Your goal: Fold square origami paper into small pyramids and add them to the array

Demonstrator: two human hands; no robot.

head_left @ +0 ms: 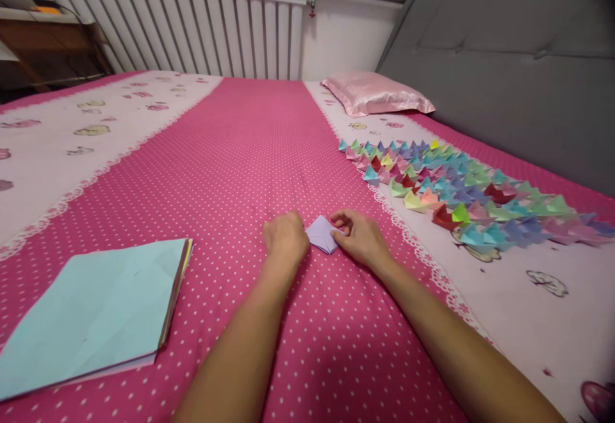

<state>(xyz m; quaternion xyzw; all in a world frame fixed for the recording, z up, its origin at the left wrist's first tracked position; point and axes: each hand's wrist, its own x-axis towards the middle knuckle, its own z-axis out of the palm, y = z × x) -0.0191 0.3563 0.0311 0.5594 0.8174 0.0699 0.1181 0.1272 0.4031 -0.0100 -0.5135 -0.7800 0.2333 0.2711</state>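
A small lavender folded paper (pixel 321 233) lies on the pink dotted bedsheet (pixel 240 154) between my two hands. My left hand (pixel 285 238) is curled, its fingers pressed against the paper's left edge. My right hand (pixel 360 237) pinches the paper's right corner with bent fingers. To the right, several folded paper boats (pixel 456 192) in many colours sit in rows on the pale strip of the sheet.
A stack of coloured square paper sheets (pixel 96 314), light blue on top, lies at the near left. A pink satin pillow (pixel 377 93) rests by the grey padded headboard (pixel 504 58). A white radiator (pixel 192 25) runs along the far wall.
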